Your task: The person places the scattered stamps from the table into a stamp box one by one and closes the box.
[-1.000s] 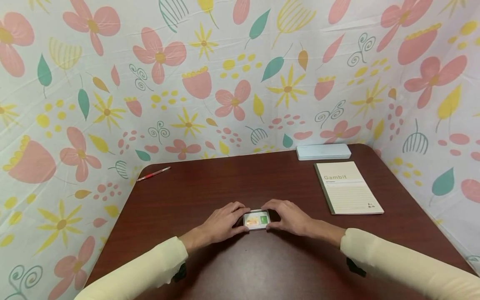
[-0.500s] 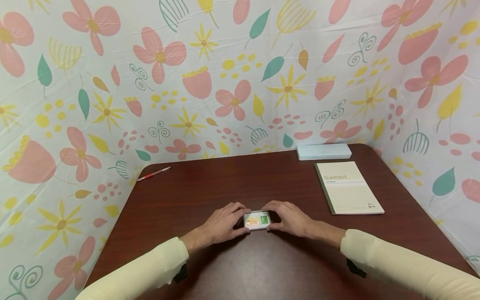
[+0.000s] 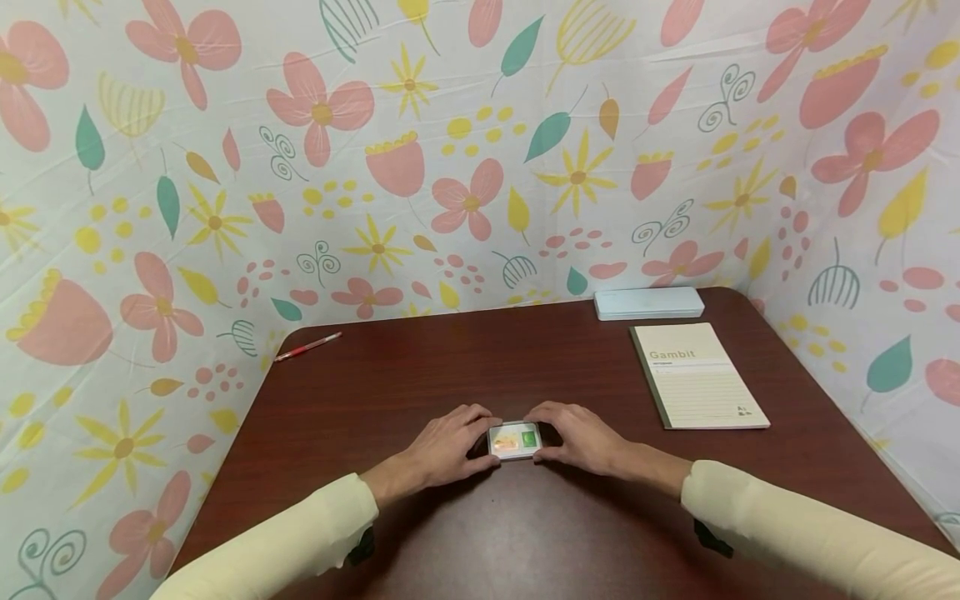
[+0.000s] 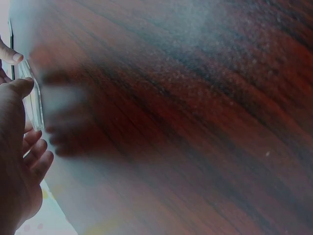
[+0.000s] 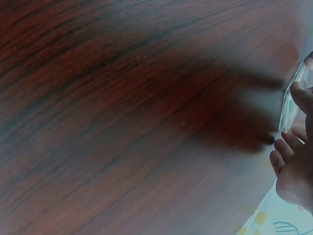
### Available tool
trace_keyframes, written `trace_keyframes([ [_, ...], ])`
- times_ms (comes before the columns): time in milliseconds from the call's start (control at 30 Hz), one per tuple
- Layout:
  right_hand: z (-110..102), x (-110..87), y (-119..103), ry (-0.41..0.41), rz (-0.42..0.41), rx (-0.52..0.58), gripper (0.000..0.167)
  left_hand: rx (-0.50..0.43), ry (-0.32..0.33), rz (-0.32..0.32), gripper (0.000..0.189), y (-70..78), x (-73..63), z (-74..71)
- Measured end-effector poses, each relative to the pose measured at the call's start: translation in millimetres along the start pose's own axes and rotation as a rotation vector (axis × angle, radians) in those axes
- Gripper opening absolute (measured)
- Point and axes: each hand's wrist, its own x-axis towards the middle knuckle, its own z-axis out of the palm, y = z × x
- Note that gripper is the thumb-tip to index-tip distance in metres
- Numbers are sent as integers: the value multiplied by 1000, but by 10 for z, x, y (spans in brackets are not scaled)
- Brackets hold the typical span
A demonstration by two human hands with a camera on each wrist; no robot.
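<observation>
A small flat clear case, white on top with an orange picture and a green patch, lies between my two hands in the head view. My left hand pinches its left end, thumb at the near edge and fingers at the far edge. At the right end, my right hand grips it the same way. From the left wrist, the clear case shows edge-on at the far left, thumb against it. The right wrist view has the case at its right edge. Fingers cover both ends.
A notebook marked "Gambit" lies to the right on the brown table. Behind it sits a light blue box. A red pen rests near the back left corner. Flower-patterned cloth hangs around the table.
</observation>
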Motion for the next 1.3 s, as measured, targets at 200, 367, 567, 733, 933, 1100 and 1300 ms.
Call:
trace_keyframes([
  [200, 3, 3, -2, 1, 2, -17, 46, 5, 0, -5, 59, -4, 4, 7],
  [367, 12, 8, 5, -4, 10, -18, 45, 7, 2, -3, 60, -7, 8, 8],
  [567, 10, 10, 0, -10, 16, -25, 45, 10, -11, -9, 60, -3, 16, 1],
  [733, 4, 13, -13, -18, 25, -25, 45, 10, -19, -14, 58, 5, 16, 2],
  [933, 10, 19, -9, -21, 33, -17, 45, 0, -21, -20, 57, 7, 12, 5],
  [1100, 14, 26, -17, -19, 44, -14, 46, -8, -31, -31, 58, 12, 20, -8],
  [1300, 12, 31, -30, -17, 47, -10, 45, -8, -46, -41, 58, 13, 30, -11],
])
